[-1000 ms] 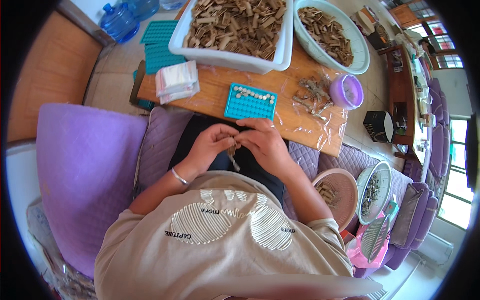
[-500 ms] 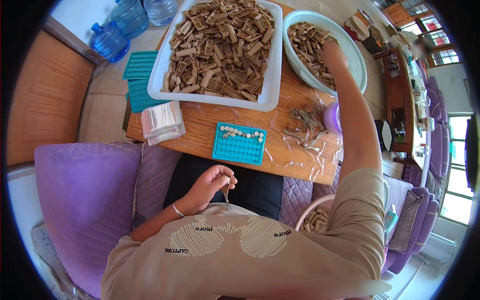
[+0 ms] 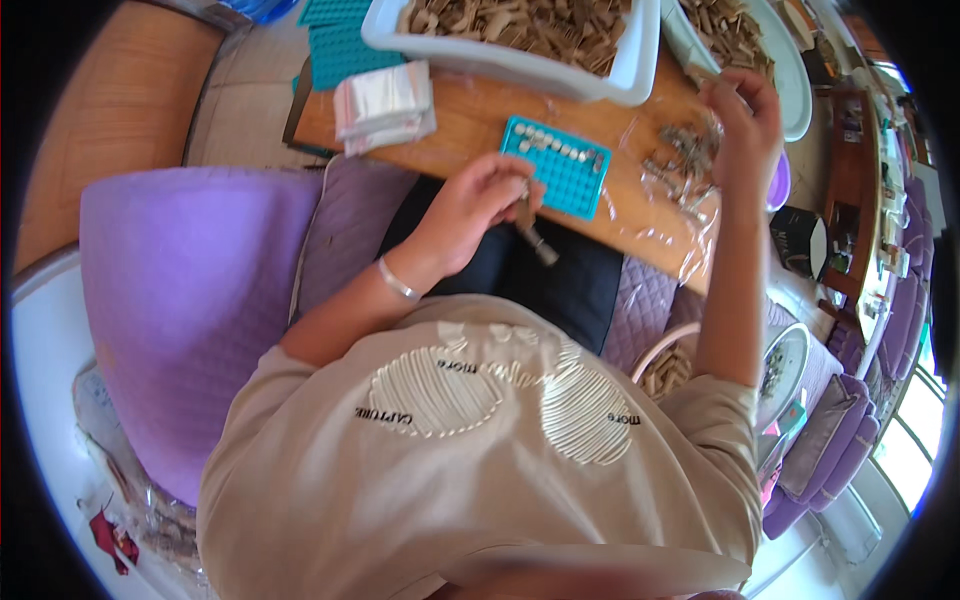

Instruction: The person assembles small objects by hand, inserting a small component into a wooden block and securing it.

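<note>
My left hand [image 3: 462,212] is just in front of the teal tray [image 3: 578,188], toward its left side, with thumb and fingers pinched on a narrow brown piece [image 3: 527,217]. The piece slants down toward my lap, nearer to me than the tray, and ends in a greyish tip. My right hand [image 3: 748,125] is raised to the right of the tray, fingers curled and grasping a small tan piece [image 3: 703,73] at their tips; blur hides its exact shape.

Round whitish pieces [image 3: 552,141] sit in the tray's far rows. Left of the tray lies a stack of clear plastic packets [image 3: 385,103], and beyond it stands a white tub [image 3: 642,62] heaped with brown pieces. A pale green basket [image 3: 797,105], also holding brown pieces, is past the tray to the far right. Between the tray and a purple container [image 3: 779,183] on its right, a greyish-brown dry tangle [image 3: 685,152] rests on the wooden table [image 3: 462,128].
</note>
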Tool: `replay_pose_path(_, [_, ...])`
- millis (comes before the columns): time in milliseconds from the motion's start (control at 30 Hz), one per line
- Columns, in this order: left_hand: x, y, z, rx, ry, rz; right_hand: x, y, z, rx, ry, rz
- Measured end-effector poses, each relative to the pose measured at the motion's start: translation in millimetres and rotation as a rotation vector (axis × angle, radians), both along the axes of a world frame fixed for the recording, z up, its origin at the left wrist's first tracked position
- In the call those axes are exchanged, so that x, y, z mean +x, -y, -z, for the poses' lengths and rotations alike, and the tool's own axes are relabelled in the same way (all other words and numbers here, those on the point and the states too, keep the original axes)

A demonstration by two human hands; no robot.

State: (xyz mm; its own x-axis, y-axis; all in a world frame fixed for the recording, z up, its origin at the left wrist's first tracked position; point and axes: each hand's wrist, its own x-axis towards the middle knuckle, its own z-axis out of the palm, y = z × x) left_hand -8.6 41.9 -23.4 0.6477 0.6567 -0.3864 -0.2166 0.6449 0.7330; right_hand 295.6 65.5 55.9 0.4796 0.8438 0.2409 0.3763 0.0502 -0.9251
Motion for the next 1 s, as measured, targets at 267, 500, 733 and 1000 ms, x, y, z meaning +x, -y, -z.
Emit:
replay_pose_path(267, [11, 26, -16, 0.134, 0.093, -0.033, -172, 130, 35, 0.141, -0.544, 0.025])
replay_pose_path(500, [-3, 51, -21, 0.312, 0.199, -0.117, -194, 160, 32, 0.119, -0.38, -0.002])
replay_pose_path(733, [-7, 58, -28, 0.425, 0.253, -0.139, -197, 170, 34, 0.178, -0.165, -0.016])
replay_pose_path(1000, [-5, 61, -28, 0.559, 0.232, -0.141, -195, 177, 27, 0.135, 0.005, -0.036])
